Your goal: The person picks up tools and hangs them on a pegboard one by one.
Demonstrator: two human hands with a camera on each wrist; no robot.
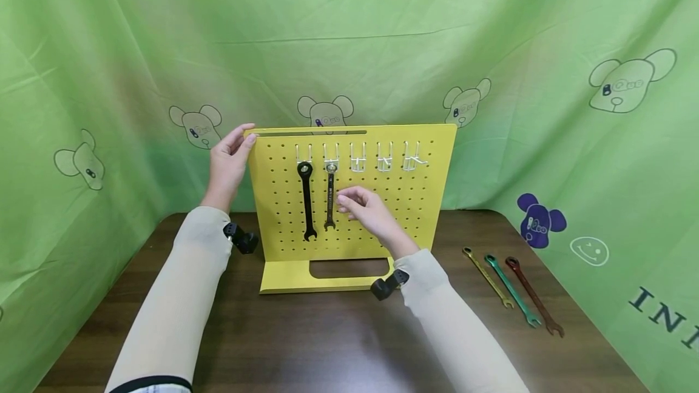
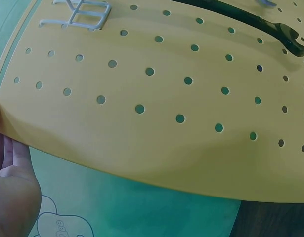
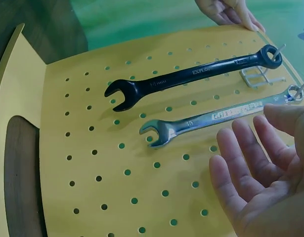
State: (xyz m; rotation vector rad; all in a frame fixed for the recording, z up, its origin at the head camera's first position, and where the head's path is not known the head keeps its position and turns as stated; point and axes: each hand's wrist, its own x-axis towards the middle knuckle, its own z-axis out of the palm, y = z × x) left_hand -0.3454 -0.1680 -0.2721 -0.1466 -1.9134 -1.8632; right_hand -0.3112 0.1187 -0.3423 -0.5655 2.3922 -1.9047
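A yellow pegboard (image 1: 349, 241) stands upright on the table. My left hand (image 1: 228, 161) holds its upper left corner, thumb in front and fingers behind. On the leftmost hook hangs a black combination wrench (image 1: 307, 202), ring end up. Beside it a silver combination wrench (image 3: 206, 118) hangs from the second hook, its open jaw pointing down. My right hand (image 1: 371, 211) is just right of the silver wrench, fingers loosely bent and spread apart. In the right wrist view the thumb (image 3: 285, 117) overlaps the wrench's upper shaft, and nothing is enclosed by the fingers.
More white wire hooks, such as the rightmost hook (image 1: 412, 157), line the board's upper right. On the table's right lie a gold wrench (image 1: 488, 278), a green wrench (image 1: 512, 290) and a reddish-brown wrench (image 1: 535, 297). Green printed cloth (image 1: 349, 11) surrounds the wooden table (image 1: 306, 338).
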